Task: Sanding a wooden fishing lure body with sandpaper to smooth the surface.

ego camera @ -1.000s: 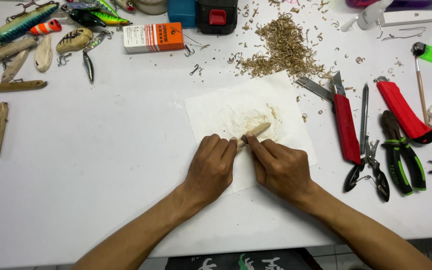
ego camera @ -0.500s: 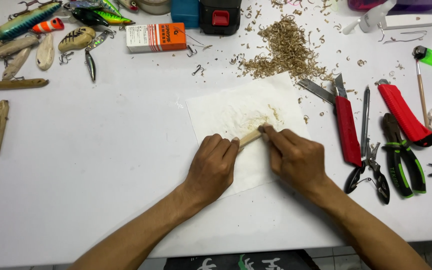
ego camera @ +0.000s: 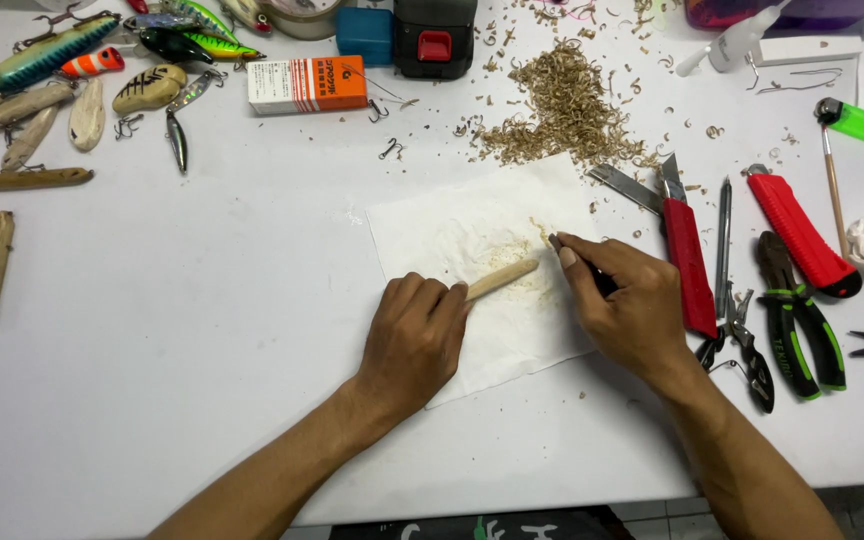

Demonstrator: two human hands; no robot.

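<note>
Fingers of the left hand (ego camera: pixel 414 335) pinch one end of a pale wooden stick (ego camera: pixel 500 279), which lies slanted on a white paper sheet (ego camera: pixel 452 225) dusted with fine wood powder. Just beside its free tip, the right hand (ego camera: pixel 627 305) curls around a small dark tool (ego camera: pixel 600 280). Red utility knives (ego camera: pixel 687 260) and pliers (ego camera: pixel 792 315) lie further right; wood shavings (ego camera: pixel 562 110) are heaped above.

We're looking down at a plain white table (ego camera: pixel 202 380) under bright, even light that throws only soft shadows, and past its near edge we can just make out a strip of grey tiled floor (ego camera: pixel 852 505) at the bottom right.
</note>
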